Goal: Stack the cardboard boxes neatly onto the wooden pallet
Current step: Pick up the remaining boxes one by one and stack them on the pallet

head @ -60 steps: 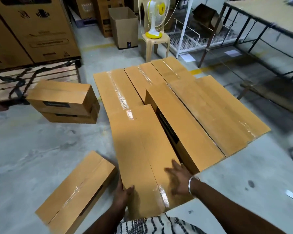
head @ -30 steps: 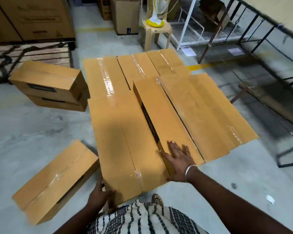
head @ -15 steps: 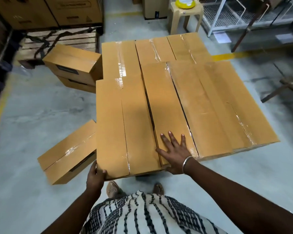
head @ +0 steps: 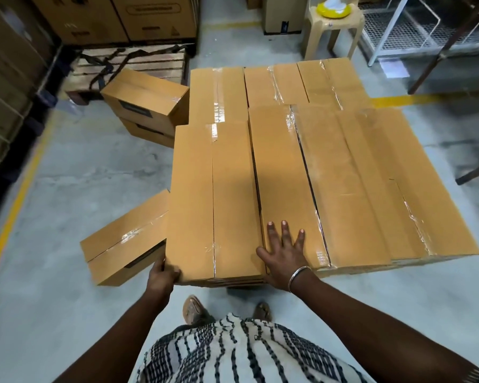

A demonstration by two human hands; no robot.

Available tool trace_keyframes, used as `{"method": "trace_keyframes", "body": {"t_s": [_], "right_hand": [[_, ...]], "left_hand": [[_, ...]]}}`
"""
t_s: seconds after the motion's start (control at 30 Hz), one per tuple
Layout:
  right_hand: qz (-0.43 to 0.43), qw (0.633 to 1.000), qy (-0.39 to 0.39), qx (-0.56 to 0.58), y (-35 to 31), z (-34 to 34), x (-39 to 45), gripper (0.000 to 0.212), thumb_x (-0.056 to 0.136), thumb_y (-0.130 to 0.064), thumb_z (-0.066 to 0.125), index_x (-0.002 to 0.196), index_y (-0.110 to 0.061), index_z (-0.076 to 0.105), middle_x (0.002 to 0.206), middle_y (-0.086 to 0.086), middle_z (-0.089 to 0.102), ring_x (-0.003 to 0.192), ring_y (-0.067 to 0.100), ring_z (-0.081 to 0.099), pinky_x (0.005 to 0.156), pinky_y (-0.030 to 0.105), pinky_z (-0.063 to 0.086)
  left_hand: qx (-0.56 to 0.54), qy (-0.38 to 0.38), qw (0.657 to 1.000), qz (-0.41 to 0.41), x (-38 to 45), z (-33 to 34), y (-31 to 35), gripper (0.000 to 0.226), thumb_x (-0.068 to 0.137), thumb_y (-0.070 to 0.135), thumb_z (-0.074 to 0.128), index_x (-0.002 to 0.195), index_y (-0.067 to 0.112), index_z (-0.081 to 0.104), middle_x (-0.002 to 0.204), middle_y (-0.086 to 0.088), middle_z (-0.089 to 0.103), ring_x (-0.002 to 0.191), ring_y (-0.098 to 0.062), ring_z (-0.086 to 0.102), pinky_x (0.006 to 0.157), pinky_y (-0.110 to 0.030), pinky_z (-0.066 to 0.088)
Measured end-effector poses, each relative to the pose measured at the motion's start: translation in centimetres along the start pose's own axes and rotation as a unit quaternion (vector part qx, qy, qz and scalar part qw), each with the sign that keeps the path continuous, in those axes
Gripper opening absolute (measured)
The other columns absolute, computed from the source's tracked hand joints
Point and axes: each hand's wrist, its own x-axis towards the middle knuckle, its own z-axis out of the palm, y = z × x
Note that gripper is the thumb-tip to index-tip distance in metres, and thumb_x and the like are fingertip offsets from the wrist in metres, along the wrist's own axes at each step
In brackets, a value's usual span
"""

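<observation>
At the stack's near edge, your left hand (head: 161, 275) grips the long tan cardboard box (head: 213, 200) by its corner — your right hand (head: 284, 254) lies flat, fingers spread, on the neighbouring box (head: 285, 175).

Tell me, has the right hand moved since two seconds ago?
Yes. The right hand shifted right, off the near-left box onto the neighbouring box.

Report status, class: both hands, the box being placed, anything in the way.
Left hand grips near corner of long box. Right hand flat on neighbouring box. Loose box on floor beside stack, left.
</observation>
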Motion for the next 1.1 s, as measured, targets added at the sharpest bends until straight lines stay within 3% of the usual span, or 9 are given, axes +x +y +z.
{"method": "trace_keyframes", "body": {"t_s": [0.1, 0.17, 0.33, 0.47, 0.53, 0.63, 0.8, 0.93, 1.1], "right_hand": [[0.008, 1.0, 0.015, -0.001, -0.1, 0.0, 0.1, 0.049, 0.082, -0.046, 0.065, 0.119, -0.027, 0.039, 0.161, 0.03, 0.001, 0.141, 0.063, 0.0, 0.099, 0.083, -0.003], [-0.006, 0.999, 0.037, -0.006, -0.2, 0.6, 0.2, 0.047, 0.088, -0.045, 0.056, 0.127, -0.027, 0.035, 0.161, 0.026, -0.011, 0.142, 0.06, -0.011, 0.1, 0.08, -0.01], [-0.004, 0.999, 0.034, -0.014, -0.3, 0.4, -0.1, 0.057, 0.084, -0.054, 0.057, 0.13, -0.028, 0.035, 0.161, 0.026, -0.009, 0.143, 0.059, -0.01, 0.103, 0.078, -0.009], [0.038, 0.999, 0.025, 0.015, -0.7, 0.4, -0.3, 0.079, 0.055, -0.084, 0.055, 0.112, -0.029, 0.061, 0.157, 0.026, 0.026, 0.142, 0.057, 0.017, 0.103, 0.078, -0.001], [0.048, 0.995, 0.072, 0.044, -1.6, 0.2, -0.2, 0.068, 0.059, -0.079, 0.056, 0.099, -0.025, 0.069, 0.147, 0.026, 0.043, 0.136, 0.055, 0.032, 0.102, 0.077, 0.013], [0.045, 0.992, 0.102, 0.066, -4.3, -0.5, 0.3, 0.045, 0.066, -0.059, 0.068, 0.093, -0.024, 0.068, 0.142, 0.023, 0.049, 0.135, 0.05, 0.036, 0.099, 0.076, 0.023], [-0.012, 0.994, 0.085, 0.062, -10.6, -2.0, 2.5, 0.04, 0.058, -0.049, 0.08, 0.091, -0.028, 0.069, 0.127, 0.015, 0.063, 0.125, 0.041, 0.056, 0.087, 0.073, 0.042], [-0.066, 0.99, 0.107, 0.061, -16.4, -3.8, 4.7, 0.041, 0.054, -0.046, 0.083, 0.087, -0.028, 0.067, 0.116, 0.01, 0.068, 0.112, 0.034, 0.066, 0.077, 0.061, 0.053], [-0.069, 0.99, 0.099, 0.079, -25.3, -6.3, 6.8, 0.037, 0.068, -0.04, 0.071, 0.1, -0.022, 0.07, 0.11, 0.008, 0.068, 0.096, 0.033, 0.067, 0.071, 0.045, 0.053]], "left_hand": [[0.003, -0.007, 1.0, 0.005, -0.3, -0.3, 0.0, 0.056, 0.092, -0.007, 0.055, 0.144, 0.009, 0.042, 0.135, -0.022, 0.054, 0.1, -0.026, 0.052, 0.089, -0.046, 0.048], [0.025, -0.003, 1.0, 0.016, -1.1, -0.2, 0.1, 0.054, 0.093, 0.0, 0.058, 0.144, 0.01, 0.042, 0.133, -0.014, 0.056, 0.107, -0.027, 0.053, 0.09, -0.042, 0.045], [0.021, -0.008, 1.0, -0.014, -2.4, -0.5, -0.1, 0.044, 0.096, 0.009, 0.055, 0.139, 0.013, 0.047, 0.13, -0.011, 0.056, 0.109, -0.024, 0.048, 0.091, -0.043, 0.038], [0.015, -0.021, 0.999, -0.043, -3.5, -2.0, -0.2, 0.029, 0.096, 0.02, 0.058, 0.125, 0.019, 0.057, 0.131, -0.01, 0.057, 0.108, -0.026, 0.047, 0.085, -0.039, 0.036], [0.006, -0.029, 0.998, -0.047, -3.8, -3.0, -0.3, 0.037, 0.096, 0.022, 0.06, 0.132, 0.02, 0.052, 0.139, -0.01, 0.051, 0.12, -0.029, 0.045, 0.091, -0.042, 0.035], [-0.009, -0.02, 0.999, -0.046, -4.3, -5.0, -0.6, 0.061, 0.097, 0.02, 0.059, 0.151, 0.019, 0.031, 0.153, -0.01, 0.039, 0.138, -0.032, 0.037, 0.102, -0.048, 0.033], [-0.025, 0.004, 0.999, -0.042, -4.1, -10.5, -1.9, 0.064, 0.097, 0.017, 0.059, 0.153, 0.019, 0.027, 0.152, -0.014, 0.04, 0.138, -0.033, 0.038, 0.106, -0.046, 0.033], [-0.032, 0.0, 0.999, -0.037, -3.1, -16.5, -2.8, 0.063, 0.097, 0.019, 0.059, 0.152, 0.017, 0.029, 0.153, -0.013, 0.039, 0.139, -0.032, 0.038, 0.105, -0.046, 0.034], [-0.006, 0.018, 1.0, -0.011, -1.6, -26.5, -5.4, 0.059, 0.096, 0.019, 0.059, 0.15, 0.015, 0.033, 0.148, -0.013, 0.045, 0.132, -0.031, 0.046, 0.1, -0.038, 0.037]]}}
